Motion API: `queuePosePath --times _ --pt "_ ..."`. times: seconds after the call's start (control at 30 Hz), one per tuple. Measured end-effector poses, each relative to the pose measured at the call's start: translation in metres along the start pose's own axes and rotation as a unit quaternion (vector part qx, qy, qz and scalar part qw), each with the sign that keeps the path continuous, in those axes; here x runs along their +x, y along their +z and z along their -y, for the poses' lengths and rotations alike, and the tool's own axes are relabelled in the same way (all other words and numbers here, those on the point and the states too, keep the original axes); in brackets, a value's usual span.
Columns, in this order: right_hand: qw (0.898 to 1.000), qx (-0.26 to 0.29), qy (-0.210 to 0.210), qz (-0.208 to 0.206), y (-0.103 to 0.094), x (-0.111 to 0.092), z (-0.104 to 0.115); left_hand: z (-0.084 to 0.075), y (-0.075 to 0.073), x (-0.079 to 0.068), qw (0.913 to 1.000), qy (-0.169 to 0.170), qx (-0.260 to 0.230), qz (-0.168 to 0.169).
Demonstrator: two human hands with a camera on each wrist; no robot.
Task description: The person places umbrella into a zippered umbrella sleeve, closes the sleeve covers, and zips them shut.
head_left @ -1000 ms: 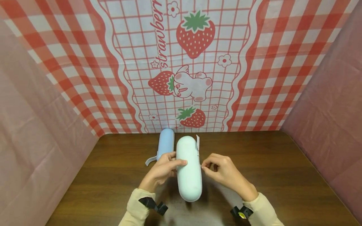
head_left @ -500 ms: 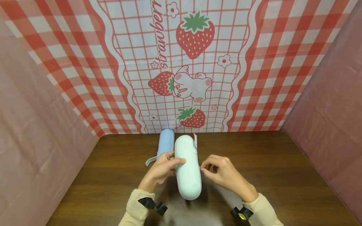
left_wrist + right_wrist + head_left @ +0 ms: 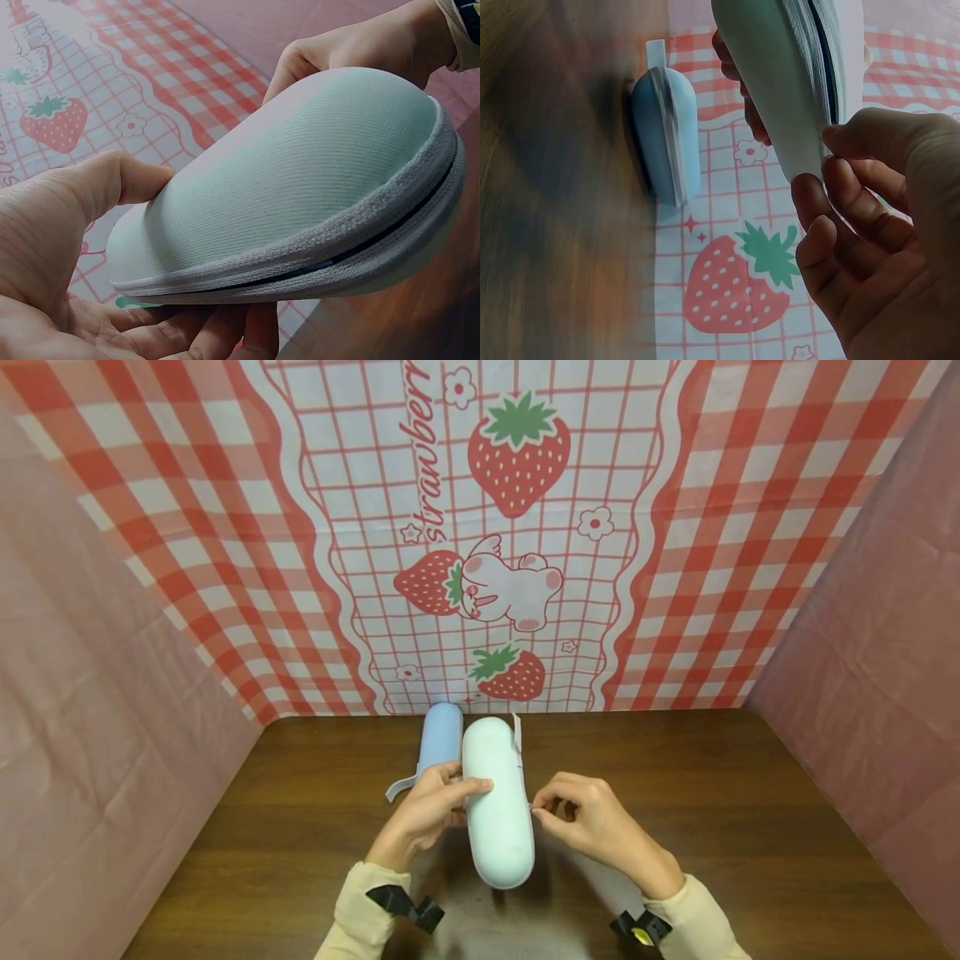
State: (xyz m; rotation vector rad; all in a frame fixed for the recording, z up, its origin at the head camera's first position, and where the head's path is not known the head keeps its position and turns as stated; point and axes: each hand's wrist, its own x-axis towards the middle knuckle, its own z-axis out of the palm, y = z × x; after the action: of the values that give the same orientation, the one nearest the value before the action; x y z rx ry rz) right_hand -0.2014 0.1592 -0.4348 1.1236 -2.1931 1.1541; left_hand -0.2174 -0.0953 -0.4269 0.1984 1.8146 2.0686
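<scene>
A mint-green capsule-shaped zippered case (image 3: 497, 827) is held above the table, long side away from me. My left hand (image 3: 427, 814) grips it from the left, thumb on top and fingers beneath. On its right side my right hand (image 3: 588, 814) pinches the zipper pull, which the fingertips mostly cover. The left wrist view shows the green case (image 3: 300, 165) with a dark gap between the white zipper tapes at one end. A pale strap (image 3: 517, 733) sticks up at its far right. Behind it lies a similar blue zippered case (image 3: 441, 735), partly hidden.
Under the hands spreads a brown wooden table (image 3: 300, 843). A red-and-white strawberry cloth (image 3: 645, 610) hangs along its back edge, close behind the blue case. Pink cloths (image 3: 862, 635) stand at both sides. A grey strap (image 3: 400, 787) trails left from the blue case.
The green case has shifted slightly left and away from me, and its strap with it. The right hand keeps its pinch at the zipper. The blue case has stayed put.
</scene>
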Motion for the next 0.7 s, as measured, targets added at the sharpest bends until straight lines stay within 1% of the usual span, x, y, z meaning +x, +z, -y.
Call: queuePosePath --times 0.23,0.53,0.7 --pt "1.000 0.006 0.004 0.012 0.0015 -0.0007 0.0017 -0.0019 -0.0014 -0.0008 0.9999 0.004 0.004 -0.012" --pt "1.000 0.005 -0.009 0.009 0.0030 0.0000 0.0031 -0.0031 -0.0034 -0.0002 0.9995 0.003 0.001 -0.033" --pt "1.000 0.005 -0.008 0.008 0.0033 0.0003 0.0036 -0.0034 -0.0038 -0.0001 0.9994 0.006 0.000 -0.034"
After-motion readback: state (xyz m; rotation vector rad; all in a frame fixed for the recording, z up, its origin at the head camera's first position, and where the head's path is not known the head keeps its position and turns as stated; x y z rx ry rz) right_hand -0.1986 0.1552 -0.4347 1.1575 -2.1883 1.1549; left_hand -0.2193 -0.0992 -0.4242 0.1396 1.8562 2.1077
